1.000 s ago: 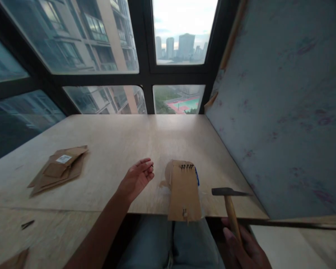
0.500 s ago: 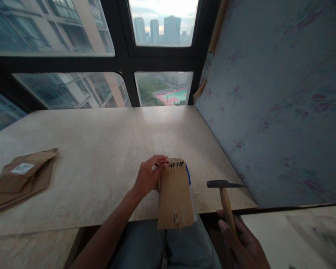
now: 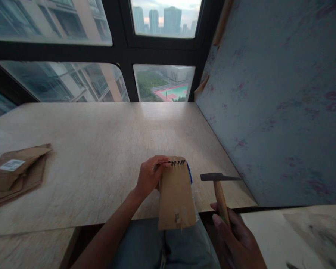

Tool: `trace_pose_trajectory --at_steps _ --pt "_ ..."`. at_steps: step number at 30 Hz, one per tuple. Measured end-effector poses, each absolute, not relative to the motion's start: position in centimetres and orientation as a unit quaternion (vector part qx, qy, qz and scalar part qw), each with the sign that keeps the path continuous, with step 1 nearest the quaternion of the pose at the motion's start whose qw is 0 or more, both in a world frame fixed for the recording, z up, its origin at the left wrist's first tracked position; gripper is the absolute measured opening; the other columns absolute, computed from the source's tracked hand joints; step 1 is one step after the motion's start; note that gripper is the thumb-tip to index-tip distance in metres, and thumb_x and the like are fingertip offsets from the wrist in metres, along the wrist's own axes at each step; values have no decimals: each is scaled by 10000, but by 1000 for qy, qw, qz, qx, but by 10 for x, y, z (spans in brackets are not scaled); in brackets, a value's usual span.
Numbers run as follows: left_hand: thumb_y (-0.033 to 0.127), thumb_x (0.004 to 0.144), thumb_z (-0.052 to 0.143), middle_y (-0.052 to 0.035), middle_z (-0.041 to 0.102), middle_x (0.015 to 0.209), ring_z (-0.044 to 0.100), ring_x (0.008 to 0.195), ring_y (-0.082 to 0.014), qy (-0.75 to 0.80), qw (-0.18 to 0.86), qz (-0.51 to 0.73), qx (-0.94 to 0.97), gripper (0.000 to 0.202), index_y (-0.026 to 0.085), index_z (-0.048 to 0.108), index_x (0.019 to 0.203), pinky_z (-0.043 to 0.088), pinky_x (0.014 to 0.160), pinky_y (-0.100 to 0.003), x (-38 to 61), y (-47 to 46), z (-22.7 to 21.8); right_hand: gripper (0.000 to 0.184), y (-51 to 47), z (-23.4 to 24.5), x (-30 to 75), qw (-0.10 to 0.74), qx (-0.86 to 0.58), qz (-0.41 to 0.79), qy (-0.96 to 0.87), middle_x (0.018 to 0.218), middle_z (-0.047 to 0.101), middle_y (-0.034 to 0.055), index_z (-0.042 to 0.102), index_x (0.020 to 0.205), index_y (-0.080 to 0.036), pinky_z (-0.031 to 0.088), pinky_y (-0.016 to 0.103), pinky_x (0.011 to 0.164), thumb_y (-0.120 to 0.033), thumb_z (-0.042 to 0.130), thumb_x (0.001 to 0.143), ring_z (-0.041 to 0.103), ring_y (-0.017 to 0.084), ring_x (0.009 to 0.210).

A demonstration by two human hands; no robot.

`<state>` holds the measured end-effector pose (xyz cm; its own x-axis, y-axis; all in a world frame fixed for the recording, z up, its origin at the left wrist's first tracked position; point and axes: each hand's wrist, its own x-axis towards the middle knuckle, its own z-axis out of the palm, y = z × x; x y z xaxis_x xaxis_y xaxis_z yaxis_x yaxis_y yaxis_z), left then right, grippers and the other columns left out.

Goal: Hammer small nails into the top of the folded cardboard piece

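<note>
A piece of brown cardboard (image 3: 176,196) lies at the counter's front edge, its lower end overhanging above my lap. Several small dark nails (image 3: 178,163) stand in a row along its far edge. At the left end of that row, the fingertips of my left hand (image 3: 151,172) pinch what looks like another nail, mostly hidden by the fingers. A blue object (image 3: 189,172) shows from under the cardboard's right side. My right hand (image 3: 235,231) is wrapped round the wooden handle of a hammer (image 3: 220,194), its dark head raised right of the cardboard.
Folded brown paper packages (image 3: 22,168) with a white label lie at the left of the pale counter (image 3: 95,149). A flower-patterned wall (image 3: 274,112) closes off the right side. Dark-framed windows (image 3: 123,54) rise behind. A lower pale surface (image 3: 294,235) is at the right front.
The hammer in my right hand has come slightly left, toward the cardboard. My left hand keeps its pinch at the same spot. The camera view has shifted a little.
</note>
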<state>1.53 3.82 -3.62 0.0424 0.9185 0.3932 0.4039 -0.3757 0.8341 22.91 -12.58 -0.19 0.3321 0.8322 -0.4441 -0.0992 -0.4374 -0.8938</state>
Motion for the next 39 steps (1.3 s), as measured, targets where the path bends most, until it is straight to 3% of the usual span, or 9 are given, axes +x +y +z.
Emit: trace_pose_trajectory --at_steps 4,10,16,20,24,28,34,39 --pt "274 876 654 -51 772 960 723 872 -195 491 232 478 690 109 232 736 934 578 875 -350 15 37 -39 611 -120 12 224 448 -673 530 -256 443 297 -126 641 1157 -213 206 163 305 -620 736 712 284 70 307" --pt "293 927 588 -66 762 967 708 899 -192 445 194 453 747 171 223 716 1015 573 860 -345 11 37 -35 631 -104 42 219 416 -675 514 -327 451 292 -131 599 1228 -204 186 153 292 -655 644 789 222 63 326" --pt "249 942 565 -69 753 956 698 882 -179 426 168 446 769 177 214 707 1042 570 823 -308 10 38 -32 471 -77 58 225 391 -614 482 -488 547 458 -57 691 1153 -190 372 196 414 -544 627 850 424 107 452" --pt "212 939 549 -70 750 953 699 881 -185 424 170 438 774 199 223 709 1057 574 816 -315 11 39 -28 447 -63 62 225 348 -560 505 -557 550 451 -50 670 1221 -198 416 207 462 -505 559 916 476 130 492" --pt "192 933 545 -73 749 944 700 901 -191 424 174 421 783 211 225 711 1059 574 836 -327 11 39 -25 419 -54 64 220 334 -542 507 -581 684 572 1 655 1237 -202 499 235 615 -476 532 946 606 179 700" --pt "202 933 544 -73 750 956 696 921 -201 428 172 415 784 224 235 705 1085 572 856 -347 11 38 -25 416 -50 63 218 325 -540 513 -583 852 653 37 653 1214 -191 496 238 666 -484 510 957 619 181 782" --pt "227 935 556 -69 748 930 688 880 -204 435 165 414 782 186 218 699 1053 567 818 -338 12 38 -30 343 -42 54 216 282 -543 475 -633 841 659 25 644 1164 -173 445 255 660 -397 461 979 599 170 745" --pt "221 920 585 -71 754 968 694 957 -216 438 165 432 771 355 215 590 1275 563 879 -361 13 37 -32 279 -36 56 218 238 -551 443 -666 837 654 15 654 1079 -174 426 259 664 -332 452 971 597 177 759"
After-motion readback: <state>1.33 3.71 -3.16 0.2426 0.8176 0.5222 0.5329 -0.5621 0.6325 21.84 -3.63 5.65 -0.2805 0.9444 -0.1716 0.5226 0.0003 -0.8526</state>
